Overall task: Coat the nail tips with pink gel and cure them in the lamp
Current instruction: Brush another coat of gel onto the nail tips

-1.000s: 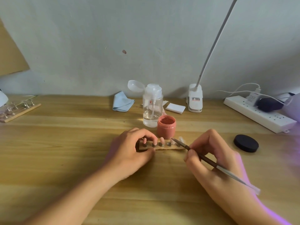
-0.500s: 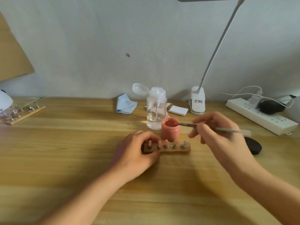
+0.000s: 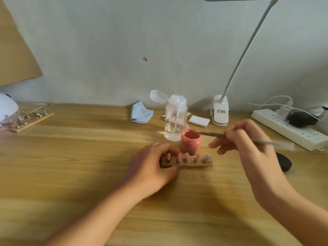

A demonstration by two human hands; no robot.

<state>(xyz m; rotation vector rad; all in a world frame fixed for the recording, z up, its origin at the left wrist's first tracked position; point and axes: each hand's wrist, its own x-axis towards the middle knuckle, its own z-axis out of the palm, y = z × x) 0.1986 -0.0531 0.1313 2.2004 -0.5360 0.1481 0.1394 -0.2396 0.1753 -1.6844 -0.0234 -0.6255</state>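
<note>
My right hand [image 3: 248, 141] and the brush [image 3: 211, 134] are motion-blurred; I cannot tell whether the bristles touch gel in the pink jar [image 3: 190, 142]. My left hand [image 3: 152, 166] covers the left end of the nail holder [image 3: 195, 163]. My right wrist hides part of the black lid [image 3: 285, 163]. White curing lamp [image 3: 7, 107]: cut by the left edge.

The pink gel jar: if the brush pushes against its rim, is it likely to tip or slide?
Probably not tip: the pink gel jar looks squat, about as wide as tall, standing flat on the wooden table. It may slide a little, since nothing braces it. Its mouth is open, so a hard knock could spill gel.
</note>
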